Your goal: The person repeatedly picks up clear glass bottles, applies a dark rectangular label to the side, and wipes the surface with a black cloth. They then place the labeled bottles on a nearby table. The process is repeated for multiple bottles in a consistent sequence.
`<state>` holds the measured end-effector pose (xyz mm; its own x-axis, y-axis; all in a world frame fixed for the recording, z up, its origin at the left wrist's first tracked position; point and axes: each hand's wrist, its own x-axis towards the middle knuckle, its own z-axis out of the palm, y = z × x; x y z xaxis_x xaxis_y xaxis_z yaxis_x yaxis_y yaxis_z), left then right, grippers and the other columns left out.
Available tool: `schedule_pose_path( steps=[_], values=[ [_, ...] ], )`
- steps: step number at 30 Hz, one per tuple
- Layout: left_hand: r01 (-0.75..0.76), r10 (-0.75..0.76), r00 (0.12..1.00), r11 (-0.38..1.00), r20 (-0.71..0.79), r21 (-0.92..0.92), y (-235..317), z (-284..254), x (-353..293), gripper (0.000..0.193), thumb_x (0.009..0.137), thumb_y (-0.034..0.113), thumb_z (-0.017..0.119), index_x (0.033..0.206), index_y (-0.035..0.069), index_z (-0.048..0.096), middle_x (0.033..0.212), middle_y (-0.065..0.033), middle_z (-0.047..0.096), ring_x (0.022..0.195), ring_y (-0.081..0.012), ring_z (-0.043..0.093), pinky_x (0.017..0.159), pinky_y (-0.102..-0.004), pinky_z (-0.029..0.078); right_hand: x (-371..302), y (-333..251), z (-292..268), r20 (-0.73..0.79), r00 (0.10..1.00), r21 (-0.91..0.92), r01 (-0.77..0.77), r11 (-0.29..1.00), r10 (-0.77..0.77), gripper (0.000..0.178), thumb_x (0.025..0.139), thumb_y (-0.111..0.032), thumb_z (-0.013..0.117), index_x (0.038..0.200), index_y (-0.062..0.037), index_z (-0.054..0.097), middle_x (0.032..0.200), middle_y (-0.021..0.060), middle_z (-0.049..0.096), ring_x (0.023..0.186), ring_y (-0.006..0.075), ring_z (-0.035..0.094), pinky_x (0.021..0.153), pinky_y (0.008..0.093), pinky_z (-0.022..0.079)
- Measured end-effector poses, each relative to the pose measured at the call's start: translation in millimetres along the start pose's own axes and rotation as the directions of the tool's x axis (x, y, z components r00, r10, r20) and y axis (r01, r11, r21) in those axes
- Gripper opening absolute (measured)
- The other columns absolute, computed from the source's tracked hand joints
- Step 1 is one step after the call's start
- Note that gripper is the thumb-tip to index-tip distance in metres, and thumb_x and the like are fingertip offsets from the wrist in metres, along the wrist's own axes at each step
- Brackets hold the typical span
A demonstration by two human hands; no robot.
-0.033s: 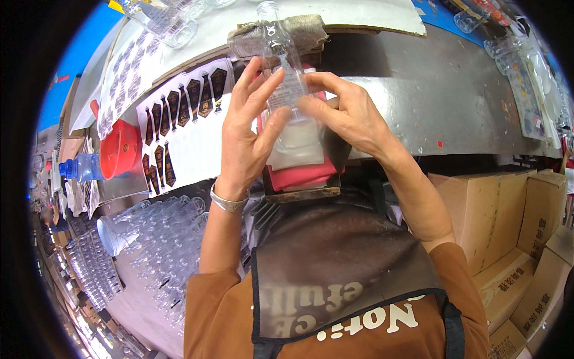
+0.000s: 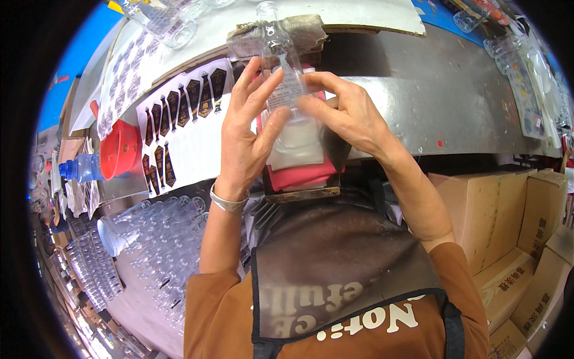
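Observation:
A clear glass bottle lies in front of me, its neck pointing away over a folded grey cloth. A dark decal shows at its neck and fine printing on its body. Under the lower end are a whitish pad and a pink cloth on a small wooden stand. My left hand curves along the bottle's left side, thumb near the printed part. From the right, my right hand holds it between thumb and bent fingers. My palms hide part of the bottle's sides.
Left of the stand lies a sheet of dark decals. Beyond it are a red funnel-like container and a blue-capped bottle. Many clear bottles stand at lower left. Cardboard boxes are on the right, below the metal table.

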<state>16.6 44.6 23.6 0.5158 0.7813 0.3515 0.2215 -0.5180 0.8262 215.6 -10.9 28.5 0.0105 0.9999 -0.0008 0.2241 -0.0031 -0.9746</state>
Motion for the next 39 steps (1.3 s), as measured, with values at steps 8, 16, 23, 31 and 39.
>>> schedule_pose_path(
  steps=[8, 16, 23, 31, 39],
  values=[
    [0.05, -0.051, 0.998, 0.995, -0.019, -0.085, 0.8, 2.4, -4.1, 0.052, 0.092, 0.014, 0.07, 0.142, 0.015, 0.058, 0.158, -0.0166, 0.038, 0.139, -0.0339, 0.046, 0.105, -0.0449, 0.047, 0.5, 1.9, -1.1, 0.02, 1.0, 0.089, -0.021, 0.996, 0.019, 0.047, 0.096, -0.025, 0.069, 0.129, 0.0064, 0.057, 0.112, 0.0088, 0.067, 0.078, 0.0084, 0.063, 0.071, 0.0249, 0.051],
    [0.028, -0.029, 1.0, 0.999, -0.004, -0.042, -1.0, 1.7, -1.8, 0.052, 0.091, 0.014, 0.071, 0.142, 0.016, 0.059, 0.158, -0.0167, 0.038, 0.138, -0.0331, 0.048, 0.103, -0.0432, 0.048, 1.0, 7.2, -2.0, 0.02, 1.0, 0.076, 0.017, 0.997, -0.018, 0.047, 0.095, -0.024, 0.069, 0.129, 0.0062, 0.057, 0.113, 0.01, 0.066, 0.082, 0.0092, 0.064, 0.073, 0.0248, 0.052],
    [0.03, -0.031, 0.999, 0.999, -0.008, -0.038, -0.1, 2.7, -2.0, 0.053, 0.091, 0.015, 0.072, 0.142, 0.015, 0.059, 0.157, -0.0182, 0.038, 0.136, -0.0342, 0.049, 0.104, -0.0432, 0.048, 0.7, 6.3, -3.2, 0.033, 0.999, 0.066, -0.015, 0.998, 0.013, 0.047, 0.095, -0.024, 0.069, 0.13, 0.0064, 0.057, 0.115, 0.011, 0.066, 0.086, 0.0108, 0.066, 0.076, 0.0258, 0.052],
    [0.033, -0.033, 0.999, 0.998, -0.011, -0.048, -0.5, 4.2, -2.2, 0.052, 0.092, 0.014, 0.071, 0.142, 0.014, 0.058, 0.157, -0.0185, 0.037, 0.139, -0.035, 0.047, 0.106, -0.0436, 0.047, 1.5, 4.5, -3.6, 0.03, 0.999, 0.09, -0.015, 0.996, 0.012, 0.048, 0.094, -0.023, 0.069, 0.129, 0.0067, 0.057, 0.115, 0.0116, 0.067, 0.088, 0.0112, 0.067, 0.077, 0.0258, 0.053],
    [0.052, -0.053, 0.998, 0.996, -0.02, -0.073, 0.5, 6.2, -2.9, 0.052, 0.091, 0.013, 0.071, 0.142, 0.013, 0.058, 0.157, -0.0186, 0.037, 0.139, -0.0351, 0.046, 0.107, -0.0446, 0.046, 2.9, 4.1, -4.9, 0.028, 1.0, 0.099, 0.006, 0.995, -0.009, 0.046, 0.095, -0.024, 0.068, 0.128, 0.0064, 0.059, 0.11, 0.0103, 0.068, 0.081, 0.0095, 0.065, 0.073, 0.0245, 0.052]
  ],
)
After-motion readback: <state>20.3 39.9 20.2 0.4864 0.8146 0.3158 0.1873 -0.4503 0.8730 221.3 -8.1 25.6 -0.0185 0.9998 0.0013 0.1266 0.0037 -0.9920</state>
